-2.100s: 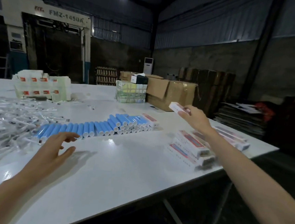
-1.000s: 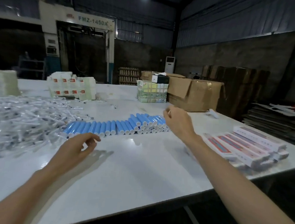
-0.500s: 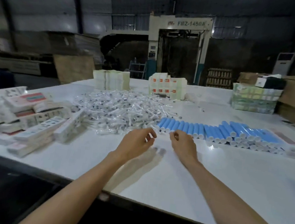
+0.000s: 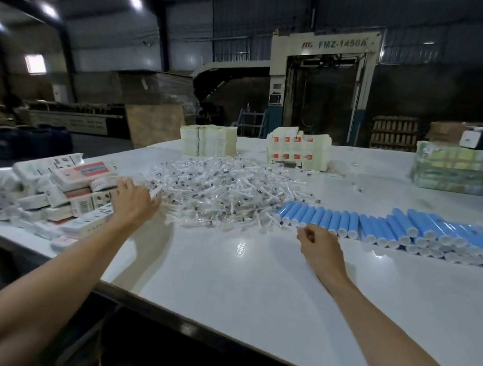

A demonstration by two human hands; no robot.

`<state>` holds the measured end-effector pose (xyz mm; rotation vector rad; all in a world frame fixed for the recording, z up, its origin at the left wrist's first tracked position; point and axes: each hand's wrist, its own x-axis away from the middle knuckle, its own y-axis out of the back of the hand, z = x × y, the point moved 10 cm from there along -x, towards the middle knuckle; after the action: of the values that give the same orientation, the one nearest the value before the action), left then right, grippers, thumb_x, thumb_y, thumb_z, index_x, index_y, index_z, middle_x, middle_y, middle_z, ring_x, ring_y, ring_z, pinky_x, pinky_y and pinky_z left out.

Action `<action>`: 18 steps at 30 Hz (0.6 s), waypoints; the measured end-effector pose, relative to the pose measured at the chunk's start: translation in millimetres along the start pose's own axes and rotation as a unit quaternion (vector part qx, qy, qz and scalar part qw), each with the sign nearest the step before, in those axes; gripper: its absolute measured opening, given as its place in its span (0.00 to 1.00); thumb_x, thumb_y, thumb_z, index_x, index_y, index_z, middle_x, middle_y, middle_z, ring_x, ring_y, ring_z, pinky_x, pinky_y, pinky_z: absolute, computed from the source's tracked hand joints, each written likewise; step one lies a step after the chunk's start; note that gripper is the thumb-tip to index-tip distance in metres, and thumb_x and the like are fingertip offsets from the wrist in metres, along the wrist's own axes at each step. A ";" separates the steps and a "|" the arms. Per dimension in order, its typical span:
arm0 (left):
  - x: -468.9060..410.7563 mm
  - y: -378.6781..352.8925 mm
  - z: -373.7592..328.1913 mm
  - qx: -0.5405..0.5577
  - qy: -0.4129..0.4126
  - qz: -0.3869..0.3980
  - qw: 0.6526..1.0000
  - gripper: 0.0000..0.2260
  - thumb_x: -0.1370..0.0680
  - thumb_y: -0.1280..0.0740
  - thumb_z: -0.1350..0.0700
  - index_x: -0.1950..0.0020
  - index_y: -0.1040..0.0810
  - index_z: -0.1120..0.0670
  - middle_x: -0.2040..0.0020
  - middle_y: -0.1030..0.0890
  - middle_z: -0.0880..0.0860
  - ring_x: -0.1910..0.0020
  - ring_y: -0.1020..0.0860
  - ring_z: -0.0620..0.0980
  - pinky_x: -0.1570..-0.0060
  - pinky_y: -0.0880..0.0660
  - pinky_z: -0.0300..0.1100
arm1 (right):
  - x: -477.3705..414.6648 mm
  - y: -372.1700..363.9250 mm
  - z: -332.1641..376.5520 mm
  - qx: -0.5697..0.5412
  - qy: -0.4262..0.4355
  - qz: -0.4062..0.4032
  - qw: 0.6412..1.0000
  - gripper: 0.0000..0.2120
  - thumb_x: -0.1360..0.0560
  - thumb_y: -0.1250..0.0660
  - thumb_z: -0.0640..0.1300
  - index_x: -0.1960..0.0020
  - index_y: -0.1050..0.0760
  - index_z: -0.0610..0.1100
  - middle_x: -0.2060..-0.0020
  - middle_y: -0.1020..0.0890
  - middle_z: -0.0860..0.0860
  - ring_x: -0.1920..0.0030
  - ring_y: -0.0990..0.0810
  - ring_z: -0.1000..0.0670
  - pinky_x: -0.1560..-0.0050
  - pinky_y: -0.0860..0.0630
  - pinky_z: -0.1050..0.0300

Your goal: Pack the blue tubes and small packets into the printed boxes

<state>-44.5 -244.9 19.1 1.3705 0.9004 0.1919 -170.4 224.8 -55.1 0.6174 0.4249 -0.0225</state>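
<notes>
Since half a second back: the left hand [image 4: 133, 204] has left the right hand and swung out to the tabletop's left edge. The right hand [image 4: 318, 246] has barely shifted.

- Tabletop [image 4: 254, 286]: white and glossy, bare along the near edge.
- Right hand: mid-table, fingers curled into a loose fist with nothing seen in it, just short of the left end of the blue tubes [image 4: 391, 228].
- Blue tubes: laid side by side in a row running toward the right edge.
- Left hand: fingertips on the heap of printed boxes [image 4: 58, 193] at the left edge. Whether it grips anything, cannot tell.
- Small packets [image 4: 228, 187]: a loose clear pile between boxes and tubes, just beside the left hand.
- Far edge: a pale stack [image 4: 209, 140], a red-labelled stack [image 4: 298, 150], and a wrapped greenish bundle [image 4: 457, 169].
- Beyond the table: a machine [image 4: 321, 87] marked FMZ-1450A.
</notes>
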 end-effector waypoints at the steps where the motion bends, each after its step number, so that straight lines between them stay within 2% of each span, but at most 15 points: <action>1: -1.9 -6.4 3.2 -0.006 -0.007 0.005 1.000 0.30 0.14 0.42 0.37 0.42 0.16 0.62 0.28 0.27 0.67 0.28 0.32 0.66 0.32 0.31 0.57 | -0.4 -1.0 0.0 -0.002 0.003 0.001 1.000 0.16 0.17 0.37 0.52 0.60 0.25 0.44 0.64 0.18 0.49 0.61 0.17 0.44 0.56 0.22 0.48; 4: -2.3 -13.1 6.8 -0.010 -0.033 -0.004 0.999 0.20 0.16 0.33 0.45 0.43 0.16 0.62 0.34 0.24 0.64 0.34 0.30 0.64 0.36 0.29 0.57 | -2.5 -3.9 -0.9 -0.008 0.009 0.001 1.000 0.16 0.17 0.36 0.52 0.59 0.24 0.43 0.63 0.17 0.48 0.60 0.16 0.44 0.55 0.20 0.46; 6: 0.3 -8.7 4.6 0.004 -0.051 -0.019 0.999 0.17 0.18 0.29 0.48 0.43 0.17 0.63 0.38 0.22 0.64 0.38 0.27 0.64 0.41 0.28 0.57 | -4.3 -4.6 -2.1 -0.010 0.008 0.000 1.000 0.16 0.17 0.36 0.52 0.59 0.23 0.44 0.64 0.17 0.48 0.60 0.16 0.44 0.55 0.20 0.46; 10: 5.7 14.8 -12.3 0.137 -0.070 -0.038 0.987 0.15 0.20 0.26 0.51 0.45 0.27 0.60 0.49 0.17 0.62 0.56 0.22 0.62 0.58 0.26 0.54 | -3.7 -2.1 1.6 -0.011 0.018 -0.008 1.000 0.15 0.18 0.36 0.52 0.61 0.24 0.46 0.67 0.18 0.50 0.61 0.17 0.45 0.57 0.21 0.48; 12: 15.3 26.4 -33.8 0.194 -0.093 -0.024 0.976 0.16 0.19 0.26 0.51 0.43 0.30 0.57 0.50 0.19 0.59 0.57 0.21 0.62 0.61 0.26 0.53 | -1.7 -2.0 10.0 0.004 0.039 -0.012 0.999 0.16 0.18 0.36 0.51 0.62 0.25 0.46 0.68 0.19 0.50 0.63 0.19 0.46 0.58 0.22 0.49; 14: 33.9 39.3 -64.6 0.240 -0.147 -0.026 0.959 0.16 0.20 0.25 0.54 0.43 0.31 0.54 0.49 0.23 0.54 0.58 0.23 0.58 0.64 0.31 0.50 | 1.0 -5.2 20.3 -0.007 0.054 -0.003 0.998 0.16 0.17 0.36 0.52 0.61 0.25 0.46 0.68 0.19 0.49 0.64 0.20 0.47 0.59 0.23 0.49; 16: 58.5 49.9 -97.8 0.273 -0.201 -0.035 0.940 0.18 0.24 0.22 0.57 0.43 0.29 0.54 0.47 0.26 0.51 0.59 0.24 0.54 0.65 0.34 0.45 | 4.1 -10.9 30.9 -0.080 0.061 0.027 0.995 0.15 0.17 0.36 0.53 0.60 0.24 0.47 0.67 0.18 0.50 0.67 0.22 0.51 0.65 0.25 0.52; 18: 83.8 52.6 -132.2 0.289 -0.247 -0.025 0.924 0.21 0.27 0.20 0.60 0.42 0.29 0.54 0.44 0.24 0.53 0.57 0.25 0.53 0.65 0.35 0.39 | 8.2 -17.8 42.7 -0.193 0.061 0.076 0.976 0.13 0.16 0.35 0.54 0.56 0.22 0.50 0.64 0.17 0.51 0.66 0.22 0.56 0.66 0.27 0.62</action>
<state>-54.8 -81.2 38.0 1.8242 0.5735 -0.4837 -149.3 187.0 -37.0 0.2662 0.4838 0.2414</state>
